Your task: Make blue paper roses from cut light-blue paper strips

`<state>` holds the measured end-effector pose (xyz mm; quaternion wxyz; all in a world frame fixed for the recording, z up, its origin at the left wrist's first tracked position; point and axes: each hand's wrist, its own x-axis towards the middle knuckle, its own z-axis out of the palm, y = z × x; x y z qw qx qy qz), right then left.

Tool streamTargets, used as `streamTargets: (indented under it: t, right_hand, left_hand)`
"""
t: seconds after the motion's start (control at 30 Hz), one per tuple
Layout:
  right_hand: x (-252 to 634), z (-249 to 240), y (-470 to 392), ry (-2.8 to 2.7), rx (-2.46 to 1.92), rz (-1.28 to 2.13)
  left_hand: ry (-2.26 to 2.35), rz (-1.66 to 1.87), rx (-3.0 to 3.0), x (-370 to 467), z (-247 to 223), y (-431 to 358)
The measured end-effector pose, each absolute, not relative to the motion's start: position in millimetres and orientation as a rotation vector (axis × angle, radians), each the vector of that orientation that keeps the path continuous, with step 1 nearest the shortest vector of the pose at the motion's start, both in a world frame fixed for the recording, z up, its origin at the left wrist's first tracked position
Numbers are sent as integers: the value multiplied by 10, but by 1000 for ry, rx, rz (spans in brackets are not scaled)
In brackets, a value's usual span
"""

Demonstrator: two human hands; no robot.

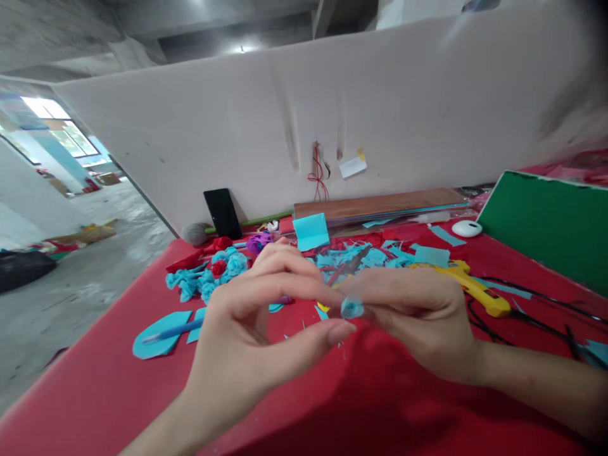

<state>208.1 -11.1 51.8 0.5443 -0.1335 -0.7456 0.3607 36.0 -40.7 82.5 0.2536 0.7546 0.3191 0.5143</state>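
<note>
The two hands meet over the red table (294,415), and a small blue roll (352,308) sits right at their fingertips. The right hand (422,310) has it pinched, end turned toward the wearer. The left hand (232,329) comes in from the other side, its index finger and thumb curved up to the roll; from here I can't tell whether they press on it.

Left of the grip, a pen (175,330) lies across a blue sheet (151,347), and farther out there's a heap of crumpled blue flowers (190,283). Just beyond the grip I see scissors (354,261) among blue scraps (392,254). To its right lies a yellow glue gun (479,290), with a white mouse (467,228) farther back and a phone (222,213) leaning far left.
</note>
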Motion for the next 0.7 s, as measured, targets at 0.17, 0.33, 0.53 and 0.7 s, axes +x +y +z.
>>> streamTargets:
  t: [0.17, 0.33, 0.53, 0.7]
  right_hand:
    - [2073, 519, -113, -1792, -330, 743]
    - [2066, 519, -111, -1807, -329, 693]
    - [2071, 499, -103, -1823, -281, 709]
    - [2065, 514, -106, -1806, -302, 734]
  left_hand:
    - [969, 1430, 2253, 366, 851, -421]
    - [1048, 1433, 2375, 384, 889, -435]
    - [1115, 1389, 2391, 373, 920, -484]
    - [1150, 1361, 2475, 351, 939, -522]
